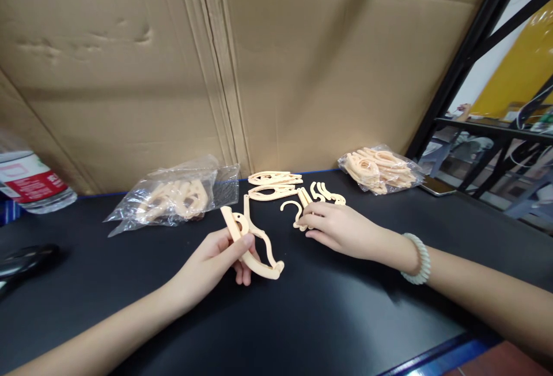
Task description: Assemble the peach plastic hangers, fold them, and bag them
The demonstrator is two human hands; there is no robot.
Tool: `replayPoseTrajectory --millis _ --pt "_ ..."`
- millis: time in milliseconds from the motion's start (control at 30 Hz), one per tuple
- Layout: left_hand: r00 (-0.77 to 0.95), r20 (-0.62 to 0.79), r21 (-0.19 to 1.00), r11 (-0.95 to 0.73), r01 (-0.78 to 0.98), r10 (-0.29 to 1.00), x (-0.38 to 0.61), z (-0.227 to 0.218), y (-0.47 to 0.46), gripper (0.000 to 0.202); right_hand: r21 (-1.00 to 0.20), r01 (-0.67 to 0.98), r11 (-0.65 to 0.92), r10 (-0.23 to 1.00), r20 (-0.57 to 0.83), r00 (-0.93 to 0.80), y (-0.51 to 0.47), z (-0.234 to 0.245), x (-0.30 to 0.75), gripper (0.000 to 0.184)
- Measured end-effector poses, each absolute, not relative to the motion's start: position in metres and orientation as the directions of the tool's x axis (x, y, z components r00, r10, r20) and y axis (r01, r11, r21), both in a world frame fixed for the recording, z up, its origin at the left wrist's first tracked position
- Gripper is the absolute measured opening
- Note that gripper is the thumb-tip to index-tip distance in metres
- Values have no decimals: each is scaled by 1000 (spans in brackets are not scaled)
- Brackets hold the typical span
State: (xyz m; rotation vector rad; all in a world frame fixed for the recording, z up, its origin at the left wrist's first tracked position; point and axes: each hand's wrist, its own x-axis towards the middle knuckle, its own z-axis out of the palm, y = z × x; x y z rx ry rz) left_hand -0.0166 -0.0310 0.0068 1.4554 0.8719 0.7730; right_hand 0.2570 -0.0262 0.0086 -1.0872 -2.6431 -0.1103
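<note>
A cream plastic folding hanger body (259,265), its arms partly folded, is held up in my left hand (227,255), thumb on top and fingers behind it. My right hand (330,226) rests palm down on a small group of cream hanger parts. Its fingers are curled together over them, and what lies under the fingertips is hidden. A cream hook (292,205) pokes out to the left of those fingers, and short straight pieces (304,196) show above them. More hooks (325,192) lie just behind my right hand. Folded hanger bodies (274,185) are stacked farther back, between both hands.
Clear plastic bags of cream parts lie at the back left (173,200) and back right (380,168). A labelled bottle (37,183) and a black object (26,261) are at far left. Cardboard (302,76) walls the back of the black table (302,330). A phone-like slab (438,186) sits right.
</note>
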Motion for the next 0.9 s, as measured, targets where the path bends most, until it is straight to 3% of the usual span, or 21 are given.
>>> replayPoseTrajectory --millis 233,500,700,900 --pt "501 -25 997 -13 71 865 -18 6 -31 45 -116 746 655 736 323 -596 -15 11 264 17" --pt "499 -29 997 -13 82 866 -18 6 -30 46 -97 808 581 788 317 -528 -18 14 264 12" --pt "500 -32 993 -31 116 865 -17 6 -30 45 25 735 678 688 330 -646 -21 17 261 15" --pt "521 -30 987 -56 149 853 -16 7 -30 48 -2 639 769 597 358 -718 -31 16 251 29"
